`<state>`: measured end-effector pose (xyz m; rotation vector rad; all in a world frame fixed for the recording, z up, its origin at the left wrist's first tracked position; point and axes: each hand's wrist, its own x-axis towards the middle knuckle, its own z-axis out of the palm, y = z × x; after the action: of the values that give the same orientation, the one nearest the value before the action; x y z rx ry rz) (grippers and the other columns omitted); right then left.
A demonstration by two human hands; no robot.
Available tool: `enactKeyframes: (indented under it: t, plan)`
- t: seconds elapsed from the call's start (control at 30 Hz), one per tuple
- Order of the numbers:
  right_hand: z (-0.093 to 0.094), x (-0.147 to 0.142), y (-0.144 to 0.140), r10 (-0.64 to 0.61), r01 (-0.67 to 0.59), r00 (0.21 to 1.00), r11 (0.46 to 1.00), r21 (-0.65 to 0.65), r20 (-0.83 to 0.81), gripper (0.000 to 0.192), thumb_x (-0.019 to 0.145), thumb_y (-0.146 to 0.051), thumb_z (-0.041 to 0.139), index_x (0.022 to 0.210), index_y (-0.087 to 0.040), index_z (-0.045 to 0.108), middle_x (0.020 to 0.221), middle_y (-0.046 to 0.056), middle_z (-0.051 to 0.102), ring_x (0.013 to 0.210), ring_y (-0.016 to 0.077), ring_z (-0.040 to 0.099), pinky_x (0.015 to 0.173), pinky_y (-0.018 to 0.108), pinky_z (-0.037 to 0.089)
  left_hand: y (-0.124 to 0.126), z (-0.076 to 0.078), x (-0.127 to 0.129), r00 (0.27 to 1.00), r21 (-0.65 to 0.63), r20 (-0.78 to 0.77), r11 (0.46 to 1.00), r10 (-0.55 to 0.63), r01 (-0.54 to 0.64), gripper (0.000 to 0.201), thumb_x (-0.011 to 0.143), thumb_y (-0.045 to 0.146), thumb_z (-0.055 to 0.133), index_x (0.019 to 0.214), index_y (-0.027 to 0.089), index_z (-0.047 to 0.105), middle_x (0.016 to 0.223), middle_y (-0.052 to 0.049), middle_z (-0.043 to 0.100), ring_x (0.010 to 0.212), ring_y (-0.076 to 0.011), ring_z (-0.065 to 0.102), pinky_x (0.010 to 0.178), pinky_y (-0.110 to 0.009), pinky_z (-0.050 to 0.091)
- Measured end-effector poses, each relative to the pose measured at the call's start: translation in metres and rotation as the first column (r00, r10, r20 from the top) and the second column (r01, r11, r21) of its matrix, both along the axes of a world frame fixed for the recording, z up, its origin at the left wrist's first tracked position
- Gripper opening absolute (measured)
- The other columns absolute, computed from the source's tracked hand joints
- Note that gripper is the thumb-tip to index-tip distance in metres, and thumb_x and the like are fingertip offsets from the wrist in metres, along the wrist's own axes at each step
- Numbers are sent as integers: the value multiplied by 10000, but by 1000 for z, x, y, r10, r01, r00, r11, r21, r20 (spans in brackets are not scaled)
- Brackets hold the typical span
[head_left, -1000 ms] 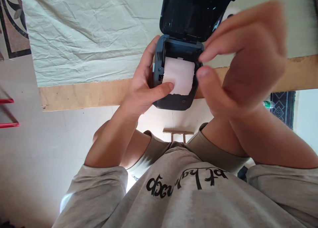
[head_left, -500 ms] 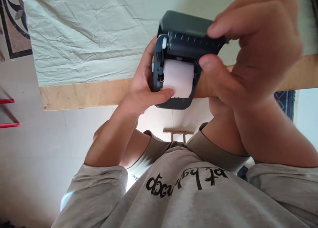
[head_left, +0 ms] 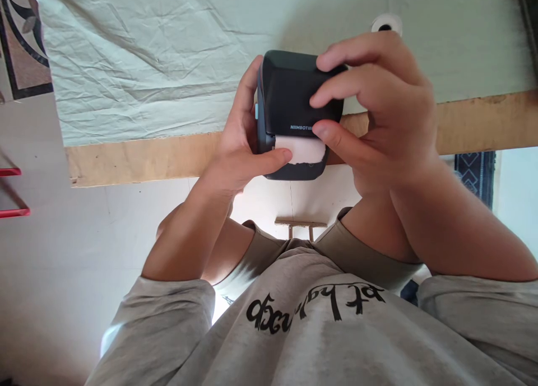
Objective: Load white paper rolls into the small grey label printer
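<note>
A dark label printer (head_left: 290,94), marked NIIMBOT on its lid, is held above the near edge of the table. Its lid lies over most of the paper roll compartment. White label paper (head_left: 309,149) sticks out below the lid's front edge. My left hand (head_left: 241,145) wraps round the printer's left side, its thumb pressing on the paper. With thumb and fingertips, my right hand (head_left: 378,106) grips the lid at its right side. Whether the lid is latched I cannot tell.
A white roll (head_left: 386,23) with a dark core rests on the pale cloth (head_left: 155,61) behind my right hand. The table's bare wooden edge (head_left: 143,159) runs across in front of me. Red bars (head_left: 14,212) show at far left, above the floor.
My right hand has swung the printer's lid down toward me over the paper roll. The white roll on the cloth has come into view. My left hand stays in place.
</note>
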<state>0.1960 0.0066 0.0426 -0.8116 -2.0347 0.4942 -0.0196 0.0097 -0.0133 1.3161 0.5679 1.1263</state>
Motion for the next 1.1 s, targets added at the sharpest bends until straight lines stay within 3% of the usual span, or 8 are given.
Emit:
enactKeyframes:
  t: [0.13,0.2,0.27,0.37,0.5,0.63,0.87,1.1]
  plan:
    - [-5,-6,-2,-4,-10,995,990,-142,-96,377,890,-343,615,1264,-344,568,1294,18,588,1304,222,521,1087,391,501,-9,13,5,993,-19,106,998,58,-56,726,717,602,744,1311,260,505,1168,-42,580,1091,-232,625,873,-365,572]
    - [-10,-10,-2,19,-62,985,967,-248,-170,487,868,-372,638,1337,-369,505,1371,9,523,1296,221,521,1011,357,544,-17,27,10,991,-194,31,973,131,-123,408,892,462,643,1235,254,568,995,-32,611,907,-169,645,806,-328,568]
    - [-15,-12,-2,40,-118,973,934,-338,-228,563,851,-418,661,1374,-360,461,1414,14,480,1251,222,547,925,332,572,-24,40,14,986,-281,-1,947,164,-158,284,915,422,631,1129,237,609,878,-20,606,798,-149,640,741,-305,561]
    - [-18,-13,0,55,-159,966,897,-412,-251,601,835,-476,678,1369,-324,447,1414,32,470,1192,216,574,847,306,579,-27,51,16,980,-337,-16,922,199,-193,290,870,441,678,1074,240,627,837,-25,616,906,-209,681,714,-300,558]
    - [-19,-12,3,94,-203,958,890,-409,-271,603,827,-440,684,1359,-291,443,1413,61,469,1127,197,586,781,288,570,-24,50,14,977,-361,-37,909,209,-208,361,796,450,748,1083,253,652,910,-44,646,1054,-269,672,742,-316,561]
    - [-19,-12,4,104,-217,953,891,-398,-285,627,802,-431,707,1355,-282,450,1428,66,465,1167,213,572,753,283,569,-24,46,11,980,-356,-20,915,196,-190,389,795,455,742,1118,257,650,895,-37,624,1000,-258,678,805,-358,565]
    - [-14,-12,4,110,-190,966,915,-355,-233,604,820,-432,688,1351,-261,457,1419,86,488,1216,216,560,748,273,571,-23,43,12,983,-304,-3,937,182,-174,272,862,419,669,1068,244,642,832,-17,601,930,-202,679,796,-324,571]
    - [-16,-11,5,117,-188,966,929,-318,-230,599,833,-463,673,1358,-265,463,1430,84,492,1252,250,545,810,307,580,-24,49,10,981,-300,-68,934,182,-194,353,806,477,723,1080,265,653,981,-43,664,1012,-253,667,771,-314,555]
